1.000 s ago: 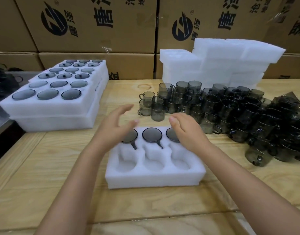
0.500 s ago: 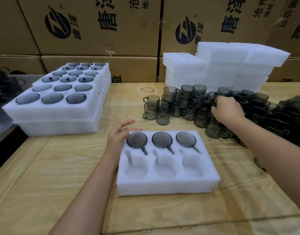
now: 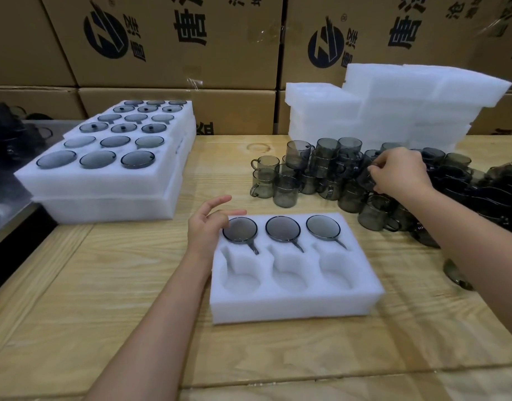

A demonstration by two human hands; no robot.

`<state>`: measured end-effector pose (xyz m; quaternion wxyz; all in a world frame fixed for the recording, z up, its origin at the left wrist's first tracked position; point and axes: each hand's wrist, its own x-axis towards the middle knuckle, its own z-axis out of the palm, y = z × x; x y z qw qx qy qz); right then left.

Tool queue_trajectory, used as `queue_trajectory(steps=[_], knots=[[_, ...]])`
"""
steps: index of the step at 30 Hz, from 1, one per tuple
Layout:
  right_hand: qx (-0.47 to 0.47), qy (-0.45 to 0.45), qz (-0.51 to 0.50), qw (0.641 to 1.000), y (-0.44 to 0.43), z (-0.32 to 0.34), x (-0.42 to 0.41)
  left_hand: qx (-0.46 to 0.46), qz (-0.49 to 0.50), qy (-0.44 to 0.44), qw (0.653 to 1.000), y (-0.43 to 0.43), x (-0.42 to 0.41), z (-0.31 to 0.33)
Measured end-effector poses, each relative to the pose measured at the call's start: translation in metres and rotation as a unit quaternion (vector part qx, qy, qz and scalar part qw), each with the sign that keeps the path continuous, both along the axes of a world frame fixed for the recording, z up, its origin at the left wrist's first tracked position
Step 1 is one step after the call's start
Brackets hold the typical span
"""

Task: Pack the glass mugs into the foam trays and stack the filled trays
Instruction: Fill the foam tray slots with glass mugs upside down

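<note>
A white foam tray [image 3: 295, 306] lies on the wooden table in front of me. Its far row holds three smoky glass mugs [image 3: 282, 228]; the three near pockets hold nothing. My left hand [image 3: 209, 227] rests on the tray's far left corner, fingers loosely spread, touching the rim of the left mug. My right hand [image 3: 400, 172] reaches into the pile of loose grey glass mugs [image 3: 321, 172] behind the tray and grips one mug [image 3: 366, 178] there.
Two filled foam trays [image 3: 104, 180] are stacked at the left. Piles of unfilled foam trays [image 3: 393, 108] stand at the back right. Cardboard boxes [image 3: 174, 41] wall off the far side. More mugs [image 3: 480, 192] crowd the right edge. A metal surface lies far left.
My right hand went from the tray's right mug out to the mug pile and closed on a mug. My left hand settled onto the tray's far left corner.
</note>
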<state>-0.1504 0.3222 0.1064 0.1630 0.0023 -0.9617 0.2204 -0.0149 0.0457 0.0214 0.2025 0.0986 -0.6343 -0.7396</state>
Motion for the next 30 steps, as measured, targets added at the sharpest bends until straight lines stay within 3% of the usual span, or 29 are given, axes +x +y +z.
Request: queue_trajectory(steps=[8,13,17,20,25,30], knots=[[-0.120,0.014,0.021,0.993,0.006,0.010,0.007,0.021,0.025,0.001,0.999,0.002,-0.003,-0.002],[-0.254,0.058,0.093,0.961,-0.003,0.015,0.047,0.026,0.043,0.004,0.999,0.005,-0.004,-0.005],[-0.218,0.074,0.251,0.940,-0.035,0.004,0.112,0.041,0.032,-0.001,0.999,0.005,-0.005,-0.006],[-0.192,0.024,0.350,0.917,-0.058,-0.011,0.148,0.060,0.018,-0.011,0.998,0.004,-0.004,-0.005],[-0.193,-0.087,0.430,0.878,-0.078,-0.026,0.166,0.073,-0.018,0.011,0.997,0.004,0.001,-0.001],[-0.132,-0.082,0.460,0.874,-0.084,-0.026,0.162,0.056,-0.046,0.017,0.997,0.003,0.003,0.000]])
